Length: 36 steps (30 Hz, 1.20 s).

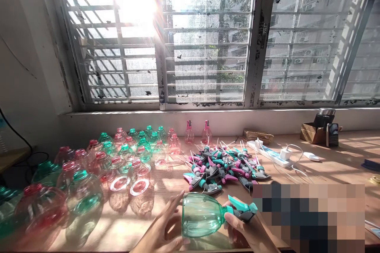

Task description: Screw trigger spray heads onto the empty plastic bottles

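Observation:
A clear green spray bottle (202, 215) lies on its side in the air near the table's front edge, its base to the left. My left hand (166, 227) is closed around the base end, thumb below and fingers above. At the neck, my right hand (245, 227) grips the spray head (242, 208), which is teal and dark grey and sits on the bottle's mouth. Some of the right fingers are hidden behind the neck. Just beyond the bottle is a heap of loose spray heads (222, 166) in pink, teal and grey with white tubes.
Several open-topped red and green bottles (84, 195) stand in rows at left. Two pink spray bottles (207, 131) with heads stand by the wall. A power strip (270, 154) with white cables, a wicker basket (258, 136) and a brown box (310, 133) lie at right. Part of the lower right is blurred.

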Available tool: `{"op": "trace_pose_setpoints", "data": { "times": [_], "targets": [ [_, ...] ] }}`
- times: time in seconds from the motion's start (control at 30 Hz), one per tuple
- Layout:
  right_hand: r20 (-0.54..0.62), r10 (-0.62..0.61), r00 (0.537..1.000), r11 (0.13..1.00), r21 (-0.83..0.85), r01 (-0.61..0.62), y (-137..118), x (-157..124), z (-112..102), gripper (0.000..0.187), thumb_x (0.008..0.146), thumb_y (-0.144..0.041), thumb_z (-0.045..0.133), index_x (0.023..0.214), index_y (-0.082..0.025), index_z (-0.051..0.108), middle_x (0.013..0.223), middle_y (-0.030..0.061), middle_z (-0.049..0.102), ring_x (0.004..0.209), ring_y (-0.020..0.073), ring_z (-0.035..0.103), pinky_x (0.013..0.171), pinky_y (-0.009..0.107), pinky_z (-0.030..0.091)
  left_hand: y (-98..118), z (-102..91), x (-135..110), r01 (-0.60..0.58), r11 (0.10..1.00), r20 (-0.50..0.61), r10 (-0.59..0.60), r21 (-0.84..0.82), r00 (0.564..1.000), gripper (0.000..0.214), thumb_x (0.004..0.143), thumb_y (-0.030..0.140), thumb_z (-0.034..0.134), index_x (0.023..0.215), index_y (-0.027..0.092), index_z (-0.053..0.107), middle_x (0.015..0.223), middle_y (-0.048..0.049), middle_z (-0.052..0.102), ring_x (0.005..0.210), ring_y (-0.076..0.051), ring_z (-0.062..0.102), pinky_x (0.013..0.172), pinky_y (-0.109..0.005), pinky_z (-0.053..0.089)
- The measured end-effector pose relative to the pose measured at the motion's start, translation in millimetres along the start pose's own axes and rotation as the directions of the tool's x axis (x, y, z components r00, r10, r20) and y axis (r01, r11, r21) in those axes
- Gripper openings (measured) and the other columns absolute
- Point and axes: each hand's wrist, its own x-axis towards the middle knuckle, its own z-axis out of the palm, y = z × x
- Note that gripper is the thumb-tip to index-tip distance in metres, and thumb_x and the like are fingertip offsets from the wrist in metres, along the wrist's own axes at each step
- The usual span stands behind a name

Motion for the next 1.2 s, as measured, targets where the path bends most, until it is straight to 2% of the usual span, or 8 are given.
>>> {"op": "trace_pose_setpoints", "data": {
  "times": [0.1, 0.23, 0.4, 0.57, 0.73, 0.9, 1.0, 1.2],
  "targets": [
    [-0.009, 0.018, 1.0, 0.999, 0.029, -0.018, -3, -1, 1, 0.058, 0.072, -0.075, 0.08, 0.083, -0.019, 0.069, 0.057, -0.0016, 0.067, 0.038, 0.0115, 0.056, 0.041, 0.023, 0.04, 1, 1.3, 0, 0.019, 1.0, -0.013, -0.019, 0.007, 1.0, 0.093, 0.093, 0.044, 0.079, 0.163, 0.046, 0.019, 0.14, -0.0071, 0.067, 0.13, -0.026, 0.062, 0.115, -0.039, 0.046],
    [-0.037, 0.035, 0.999, 0.999, 0.014, -0.034, -5, -2, 2, 0.055, 0.072, -0.07, 0.082, 0.09, -0.019, 0.072, 0.058, -0.0011, 0.07, 0.037, 0.0129, 0.055, 0.041, 0.026, 0.042, 1, 3.0, 0, 0.021, 0.999, -0.005, -0.022, -0.045, 1.0, 0.095, 0.089, 0.05, 0.081, 0.163, 0.046, 0.022, 0.143, -0.0069, 0.066, 0.132, -0.031, 0.061, 0.114, -0.045, 0.047],
    [-0.031, 0.037, 0.999, 0.999, 0.001, -0.037, -5, -1, 1, 0.054, 0.071, -0.071, 0.082, 0.087, -0.02, 0.072, 0.061, 0.0001, 0.071, 0.039, 0.0132, 0.055, 0.042, 0.026, 0.043, -1, 1.2, -1, 0.026, 0.997, -0.014, -0.027, -0.068, 1.0, 0.089, 0.089, 0.047, 0.081, 0.161, 0.049, 0.028, 0.146, -0.0055, 0.062, 0.135, -0.033, 0.058, 0.108, -0.045, 0.052],
    [0.004, 0.053, 0.999, 0.999, 0.012, -0.053, -3, 0, -1, 0.057, 0.071, -0.073, 0.081, 0.083, -0.019, 0.069, 0.061, 0.0, 0.07, 0.04, 0.0127, 0.056, 0.041, 0.024, 0.039, 1, 3.0, -1, 0.013, 1.0, -0.052, -0.013, 0.002, 0.999, 0.092, 0.091, 0.044, 0.08, 0.164, 0.044, 0.023, 0.143, -0.0069, 0.064, 0.132, -0.03, 0.061, 0.116, -0.043, 0.045],
    [0.029, 0.048, 0.998, 0.998, 0.03, -0.049, -7, -2, 0, 0.057, 0.07, -0.074, 0.08, 0.082, -0.02, 0.068, 0.062, 0.0001, 0.07, 0.041, 0.0122, 0.055, 0.044, 0.025, 0.041, 0, 3.3, 0, 0.027, 0.997, -0.017, -0.029, -0.076, 0.999, 0.092, 0.087, 0.047, 0.083, 0.161, 0.047, 0.028, 0.142, -0.0049, 0.066, 0.136, -0.03, 0.058, 0.121, -0.047, 0.039],
    [0.03, 0.07, 0.997, 0.998, -0.004, -0.07, -14, -3, 0, 0.052, 0.073, -0.071, 0.08, 0.083, -0.021, 0.07, 0.057, -0.0007, 0.068, 0.044, 0.0169, 0.06, 0.047, 0.028, 0.048, 0, 3.0, -1, 0.014, 0.994, 0.004, -0.014, -0.11, 1.0, 0.078, 0.091, 0.041, 0.081, 0.156, 0.051, 0.039, 0.145, -0.0024, 0.065, 0.138, -0.033, 0.057, 0.11, -0.046, 0.051],
    [0.043, 0.063, 0.997, 0.998, -0.01, -0.062, -10, -1, -1, 0.053, 0.073, -0.073, 0.079, 0.079, -0.021, 0.069, 0.059, -0.0001, 0.069, 0.042, 0.0144, 0.057, 0.045, 0.027, 0.045, 1, 4.3, -1, 0.002, 0.994, 0.002, -0.002, -0.108, 1.0, 0.072, 0.091, 0.041, 0.081, 0.154, 0.05, 0.045, 0.146, -0.0028, 0.064, 0.136, -0.035, 0.058, 0.104, -0.046, 0.055],
    [0.045, 0.029, 0.999, 1.0, 0.001, -0.029, 3, 1, -4, 0.058, 0.077, -0.075, 0.076, 0.085, -0.017, 0.072, 0.062, 0.0007, 0.068, 0.041, 0.0118, 0.055, 0.043, 0.024, 0.039, 5, 6.4, 0, 0.057, 0.997, -0.059, -0.061, -0.053, 0.996, 0.088, 0.087, 0.042, 0.085, 0.16, 0.044, 0.035, 0.141, -0.004, 0.068, 0.136, -0.032, 0.059, 0.119, -0.047, 0.042]
  ]
}}
